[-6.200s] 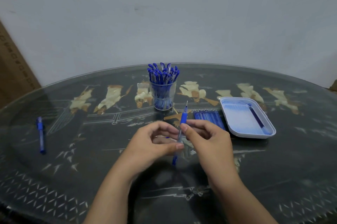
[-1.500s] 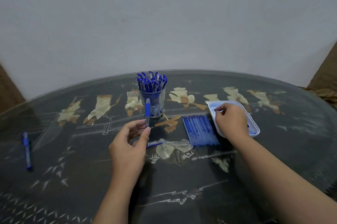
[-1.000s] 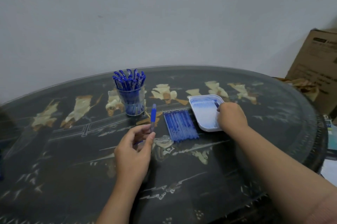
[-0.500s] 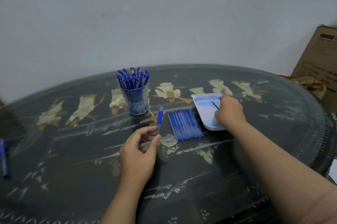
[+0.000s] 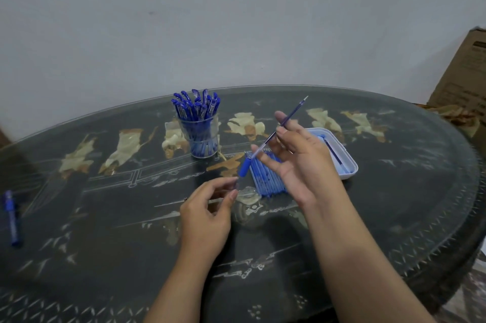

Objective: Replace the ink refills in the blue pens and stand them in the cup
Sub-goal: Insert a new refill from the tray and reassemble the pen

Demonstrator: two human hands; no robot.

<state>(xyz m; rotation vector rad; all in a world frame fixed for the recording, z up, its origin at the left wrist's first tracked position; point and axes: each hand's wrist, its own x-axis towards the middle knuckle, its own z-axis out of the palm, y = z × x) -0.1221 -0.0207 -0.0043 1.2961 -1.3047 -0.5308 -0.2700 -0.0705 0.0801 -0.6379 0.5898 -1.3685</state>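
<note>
My left hand point(image 5: 210, 209) pinches the clear barrel of a blue pen point(image 5: 244, 168), whose blue grip end points up and to the right. My right hand point(image 5: 297, 159) is raised over the table and pinches a thin ink refill point(image 5: 288, 116) between its fingers. The refill's tip points up and right, and its lower end meets the pen's blue end. Behind them stands a clear cup point(image 5: 202, 142) holding several blue pens. A row of several blue refills point(image 5: 265, 178) lies on the table under my right hand.
A white tray point(image 5: 351, 165) to the right holds one refill. A loose blue pen point(image 5: 11, 217) lies far left on the dark glass-topped table point(image 5: 394, 204). A small dark piece point(image 5: 186, 199) lies by my left hand. A cardboard box point(image 5: 465, 73) stands at the right.
My right hand has left the tray and risen toward the middle, now holding a refill against the pen's end. My left hand has tilted the pen to the right.
</note>
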